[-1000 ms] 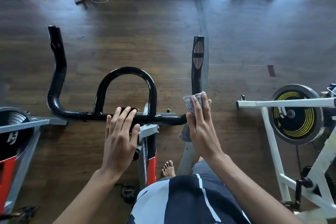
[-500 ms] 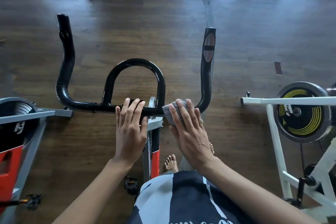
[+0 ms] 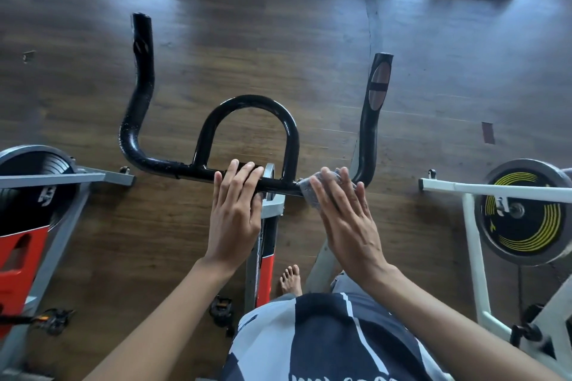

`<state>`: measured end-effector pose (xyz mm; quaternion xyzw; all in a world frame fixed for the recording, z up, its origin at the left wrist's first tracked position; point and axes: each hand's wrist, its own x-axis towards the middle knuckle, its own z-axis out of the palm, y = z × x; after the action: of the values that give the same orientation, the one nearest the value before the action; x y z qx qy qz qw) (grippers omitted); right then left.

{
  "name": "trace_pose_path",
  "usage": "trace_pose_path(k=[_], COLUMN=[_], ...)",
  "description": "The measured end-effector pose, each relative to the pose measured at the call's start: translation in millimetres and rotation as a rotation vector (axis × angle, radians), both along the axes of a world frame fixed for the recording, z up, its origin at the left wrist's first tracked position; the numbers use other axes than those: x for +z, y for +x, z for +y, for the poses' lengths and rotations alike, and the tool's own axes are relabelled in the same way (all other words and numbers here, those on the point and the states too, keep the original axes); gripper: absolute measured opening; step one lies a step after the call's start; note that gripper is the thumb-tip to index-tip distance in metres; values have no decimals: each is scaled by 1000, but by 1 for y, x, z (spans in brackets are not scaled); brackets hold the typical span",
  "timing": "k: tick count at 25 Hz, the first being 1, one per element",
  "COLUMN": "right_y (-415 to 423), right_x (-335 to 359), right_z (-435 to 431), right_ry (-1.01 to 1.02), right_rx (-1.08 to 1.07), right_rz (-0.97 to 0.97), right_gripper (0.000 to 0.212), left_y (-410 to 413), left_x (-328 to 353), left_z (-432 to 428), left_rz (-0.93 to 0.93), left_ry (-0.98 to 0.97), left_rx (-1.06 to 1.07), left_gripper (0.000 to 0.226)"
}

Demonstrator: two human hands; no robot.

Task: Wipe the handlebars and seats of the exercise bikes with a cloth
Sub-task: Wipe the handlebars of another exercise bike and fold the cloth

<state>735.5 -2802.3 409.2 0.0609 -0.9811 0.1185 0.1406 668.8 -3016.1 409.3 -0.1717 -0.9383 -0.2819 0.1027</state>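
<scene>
Grey cloth [image 3: 308, 194] under flat right hand [image 3: 346, 219], pressed on black handlebar [image 3: 161, 164], left hand [image 3: 235, 210] resting flat alongside

The handlebars [image 3: 250, 101] are black-painted metal tube, smooth and glossy with bright highlights, though the left bend looks finely speckled. The cloth [image 3: 309, 196] under my right hand [image 3: 346, 219] is grey, matt and nubbly, like terry. The floor [image 3: 278, 40] is dark wood plank with a soft sheen, and the neighbouring bike's frame [image 3: 458, 187] is smooth white-painted metal.
</scene>
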Motion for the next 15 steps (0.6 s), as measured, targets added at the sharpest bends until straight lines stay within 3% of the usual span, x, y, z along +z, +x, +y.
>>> trace_pose_path(k=[7, 15], right_y=[-34, -5], right_x=[6, 2], right_z=[-50, 32], right_ry=[36, 53], right_rx=[152, 121], right_rz=[41, 56], right_gripper=[66, 72], left_y=[0, 0], left_x=[0, -1], left_z=[-2, -1], left_rz=[-10, 4], left_ry=[12, 5], left_rx=[-9, 5], left_gripper=[41, 46])
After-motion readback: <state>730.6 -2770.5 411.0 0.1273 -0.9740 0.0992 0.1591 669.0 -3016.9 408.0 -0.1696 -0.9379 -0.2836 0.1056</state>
